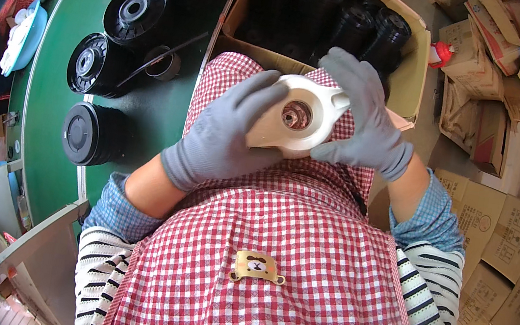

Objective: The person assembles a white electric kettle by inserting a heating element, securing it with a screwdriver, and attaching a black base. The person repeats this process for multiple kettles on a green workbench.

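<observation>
Above my lap I hold a white plastic housing (323, 115) between both gloved hands. Its round central opening shows a coppery inside, and a small lug with a hole sticks out on the right. My left hand (228, 128), in a grey glove, grips the housing's left side, thumb and fingers curved round it. On the right side my right hand (372, 122), also gloved in grey, curls round the lug, with the thumb at the lower edge and the fingers above. The housing's underside is hidden.
On the green table (45, 132) to the left stand several stacks of black round plastic parts (134, 10) and a small dark cup (163, 64) with a thin rod. An open cardboard box (412, 71) ahead holds more black parts. Cardboard cartons (509, 231) are piled at right.
</observation>
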The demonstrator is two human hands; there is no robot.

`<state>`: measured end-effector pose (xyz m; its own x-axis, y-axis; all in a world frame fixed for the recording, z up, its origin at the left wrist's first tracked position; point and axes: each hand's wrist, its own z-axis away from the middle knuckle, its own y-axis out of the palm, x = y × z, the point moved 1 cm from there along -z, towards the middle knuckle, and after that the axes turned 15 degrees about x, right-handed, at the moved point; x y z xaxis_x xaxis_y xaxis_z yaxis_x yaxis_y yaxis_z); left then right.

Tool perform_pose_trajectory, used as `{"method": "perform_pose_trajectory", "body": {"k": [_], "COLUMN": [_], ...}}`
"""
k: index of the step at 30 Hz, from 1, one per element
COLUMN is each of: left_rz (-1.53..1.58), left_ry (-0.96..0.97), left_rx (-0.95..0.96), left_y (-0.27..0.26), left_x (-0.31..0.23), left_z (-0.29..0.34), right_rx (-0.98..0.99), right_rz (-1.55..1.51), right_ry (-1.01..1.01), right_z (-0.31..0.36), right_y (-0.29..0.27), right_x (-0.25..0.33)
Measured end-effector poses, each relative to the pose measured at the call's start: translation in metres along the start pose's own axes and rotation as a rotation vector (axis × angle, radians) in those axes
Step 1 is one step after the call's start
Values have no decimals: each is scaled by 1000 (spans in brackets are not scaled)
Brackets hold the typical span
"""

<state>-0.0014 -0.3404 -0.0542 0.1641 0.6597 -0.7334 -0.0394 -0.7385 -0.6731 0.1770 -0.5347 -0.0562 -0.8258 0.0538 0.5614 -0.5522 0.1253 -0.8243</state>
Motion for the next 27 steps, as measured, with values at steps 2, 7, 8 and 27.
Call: {"method": "perform_pose_trajectory", "body": {"k": [2,7,8,27], "left_rz": [151,776,935,823], "left_ry": [12,-356,-388,-214], "left_rx": [-109,-68,-51,80], "left_y": [7,35,39,26], "left_x": [12,15,11,52], "left_z": [27,52,52,-68], "right_rx": [59,53,48,-461], "right_rz": [-171,-105,-115,-242], "right_ry": [78,81,118,132], "right_z": [8,12,11,7], "right_y": [1,2,4,23], "right_x": [-12,-5,1,-15]}}
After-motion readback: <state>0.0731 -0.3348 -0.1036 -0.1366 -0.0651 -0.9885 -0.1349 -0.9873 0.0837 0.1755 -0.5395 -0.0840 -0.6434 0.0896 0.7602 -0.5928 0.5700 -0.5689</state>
